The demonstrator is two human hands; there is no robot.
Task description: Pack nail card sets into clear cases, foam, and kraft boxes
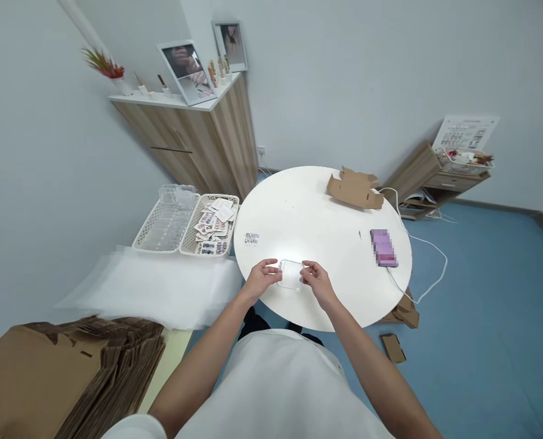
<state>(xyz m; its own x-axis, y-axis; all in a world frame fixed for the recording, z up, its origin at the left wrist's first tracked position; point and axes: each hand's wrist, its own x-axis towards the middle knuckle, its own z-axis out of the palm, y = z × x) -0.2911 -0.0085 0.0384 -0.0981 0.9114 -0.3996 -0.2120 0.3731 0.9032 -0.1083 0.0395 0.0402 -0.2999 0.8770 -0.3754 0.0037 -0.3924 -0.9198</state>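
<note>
Between both hands is a small clear plastic box, held just over the near part of the round white table. My left hand pinches its left edge. On the opposite edge, the fingers of my right hand are closed. What lies inside the box, if anything, I cannot make out. A card with two rows of small dark oval pieces lies on the table beyond my left hand.
Left of the table stand a basket of clear boxes and a basket of printed cards. White sheets and stacked flat cardboard lie nearer. An unfolded carton and a phone with a white cable rest on the table.
</note>
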